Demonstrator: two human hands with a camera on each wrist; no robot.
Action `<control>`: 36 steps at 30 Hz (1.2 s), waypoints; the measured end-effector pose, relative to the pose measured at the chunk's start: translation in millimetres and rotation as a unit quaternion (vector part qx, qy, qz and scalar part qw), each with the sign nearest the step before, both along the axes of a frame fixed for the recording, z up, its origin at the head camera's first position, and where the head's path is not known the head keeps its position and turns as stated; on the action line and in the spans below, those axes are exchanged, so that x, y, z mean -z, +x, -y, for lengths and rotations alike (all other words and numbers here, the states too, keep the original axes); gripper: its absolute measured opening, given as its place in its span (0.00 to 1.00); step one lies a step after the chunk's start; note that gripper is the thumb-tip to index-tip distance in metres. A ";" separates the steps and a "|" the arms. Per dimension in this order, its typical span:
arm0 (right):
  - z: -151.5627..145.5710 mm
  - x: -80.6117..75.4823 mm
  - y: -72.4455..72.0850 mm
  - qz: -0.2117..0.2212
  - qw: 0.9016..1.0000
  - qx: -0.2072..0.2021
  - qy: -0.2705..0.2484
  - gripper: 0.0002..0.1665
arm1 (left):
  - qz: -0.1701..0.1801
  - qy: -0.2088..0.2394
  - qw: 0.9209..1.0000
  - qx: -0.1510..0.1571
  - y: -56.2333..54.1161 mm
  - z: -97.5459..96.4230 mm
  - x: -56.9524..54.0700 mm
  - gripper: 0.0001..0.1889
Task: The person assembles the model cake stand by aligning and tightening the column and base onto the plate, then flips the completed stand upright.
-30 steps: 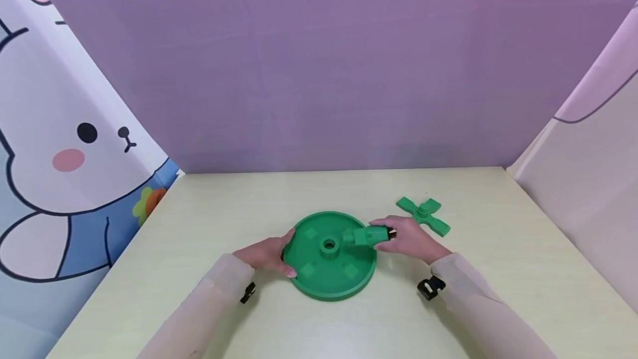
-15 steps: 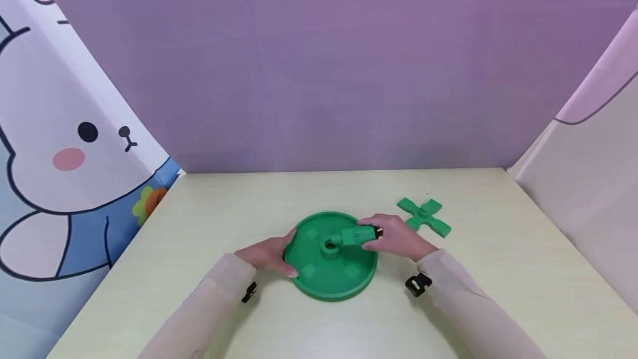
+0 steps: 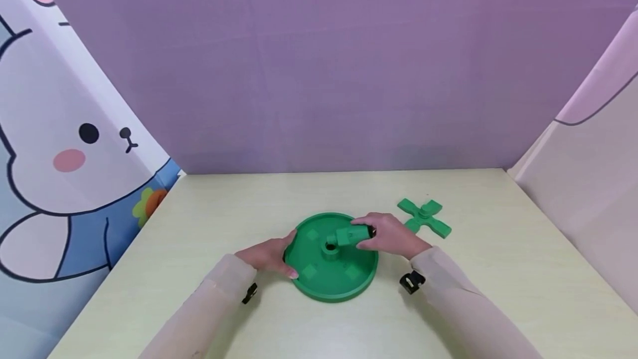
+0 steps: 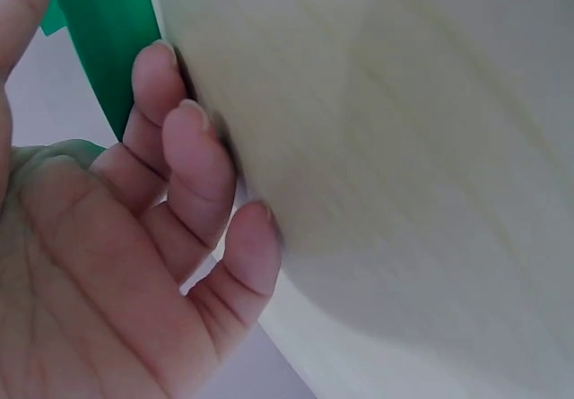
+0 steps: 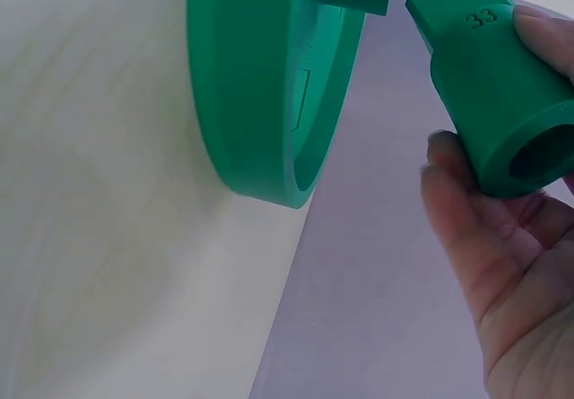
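1. Pinching the thick end of a green peg (image 3: 351,235), the person's right grip (image 3: 391,235) is closed as far as the piece allows, thumb and fingers on opposite sides of it.
2. Tilted, the peg points its narrow end at the collar (image 3: 330,256) in the middle of a green dish (image 3: 333,297); the right wrist view shows its hollow back end, the number 33, and a gap between tip and collar.
3. Over the last second the right grip has slid left, carrying the peg from the dish's right side to just beside the collar's hole. The two parts seem nearly lined up, but not joined.
4. Partly closed, the left grip (image 3: 269,254) holds the dish's left edge, thumb and forefinger spread along the rim; the dish has hardly shifted.
5. Beyond the right grip lies a green cross (image 3: 425,213).
6. Beneath everything is a pale counter (image 3: 224,198); a purple backdrop (image 3: 339,71) stands behind, a cartoon rabbit (image 3: 45,126) at left.
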State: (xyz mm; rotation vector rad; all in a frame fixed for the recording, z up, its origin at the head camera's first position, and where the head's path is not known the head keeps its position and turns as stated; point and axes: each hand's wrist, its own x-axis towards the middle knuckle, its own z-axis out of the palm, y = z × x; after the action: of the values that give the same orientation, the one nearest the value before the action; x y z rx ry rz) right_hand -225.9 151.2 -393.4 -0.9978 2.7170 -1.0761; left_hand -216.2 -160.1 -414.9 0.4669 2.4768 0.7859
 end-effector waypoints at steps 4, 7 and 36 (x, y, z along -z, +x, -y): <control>1.7 -1.2 -0.3 -0.014 1.000 0.006 0.010 0.27 | 0.001 0.000 1.000 0.002 0.1 -0.4 -0.4 0.59; 3.2 -2.7 -0.2 -0.016 1.000 0.007 0.015 0.26 | 0.001 -0.003 1.000 0.002 0.4 -0.5 -0.8 0.59; 26.8 -11.6 -4.8 0.028 0.998 -0.003 -0.059 0.28 | 0.004 -0.013 1.000 -0.001 -2.4 0.1 1.9 0.60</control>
State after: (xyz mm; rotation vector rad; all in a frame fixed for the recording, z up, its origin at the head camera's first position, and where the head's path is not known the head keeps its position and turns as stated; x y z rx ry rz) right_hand -230.8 124.4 -381.9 -0.9747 2.6308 -1.2563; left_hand -218.5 -160.3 -416.8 0.4510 2.4777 0.7537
